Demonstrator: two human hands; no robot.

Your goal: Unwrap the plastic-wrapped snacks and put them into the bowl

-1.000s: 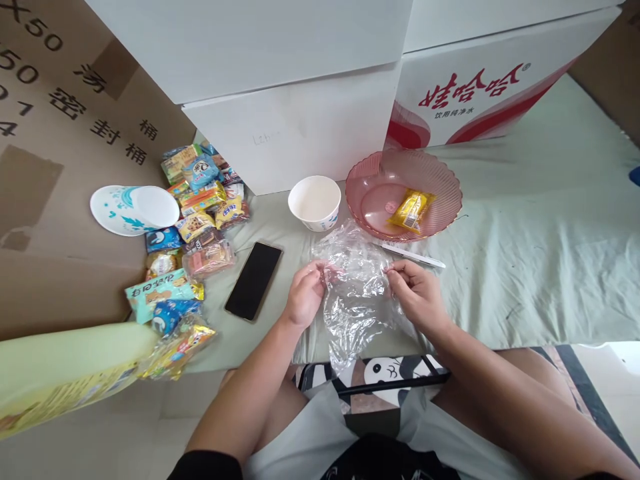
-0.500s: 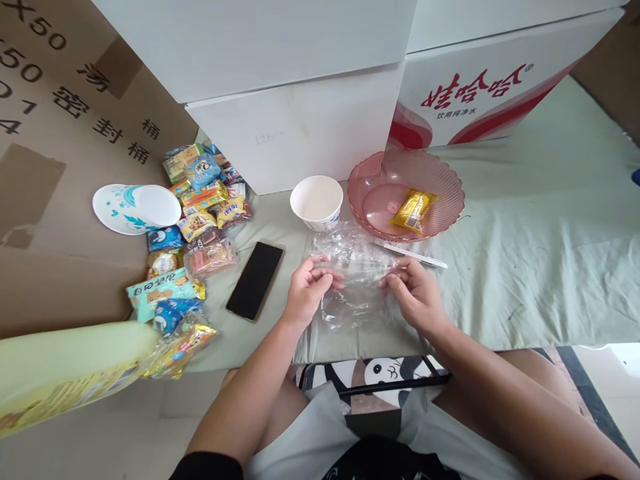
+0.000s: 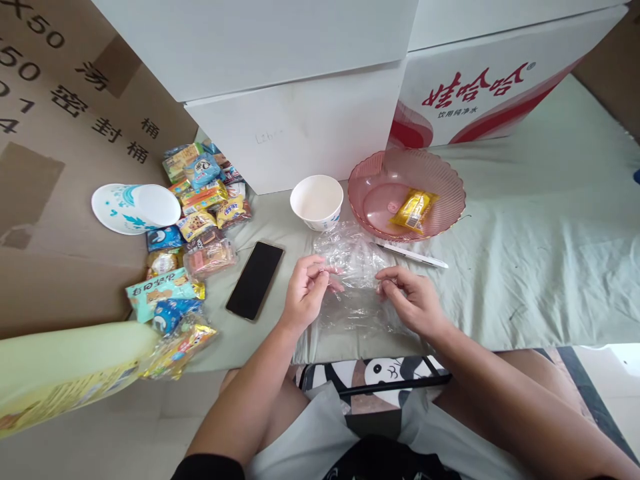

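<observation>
A crumpled clear plastic bag point(image 3: 353, 270) lies on the pale green cloth point(image 3: 525, 253) in front of me. My left hand point(image 3: 306, 292) pinches its left edge between thumb and fingers. On the bag's right edge my right hand point(image 3: 413, 300) is pinched as well. Both hands rest low on the cloth, about a hand's width apart. Just beyond the bag stand a white paper bowl point(image 3: 317, 201) and a pink ribbed plastic bowl point(image 3: 440, 180) holding one yellow snack packet point(image 3: 413, 208).
A black phone point(image 3: 255, 279) lies left of my left hand. Several snack packets point(image 3: 193, 233) are heaped further left beside a white paper lid point(image 3: 135, 208). A white pen point(image 3: 413, 255) lies behind the bag. White cartons point(image 3: 310, 127) and brown cardboard point(image 3: 60, 133) close off the back and left.
The bag was held up and hanging over the cloth's front edge; both hands have gathered it and lowered it flat onto the cloth, moving slightly nearer each other.
</observation>
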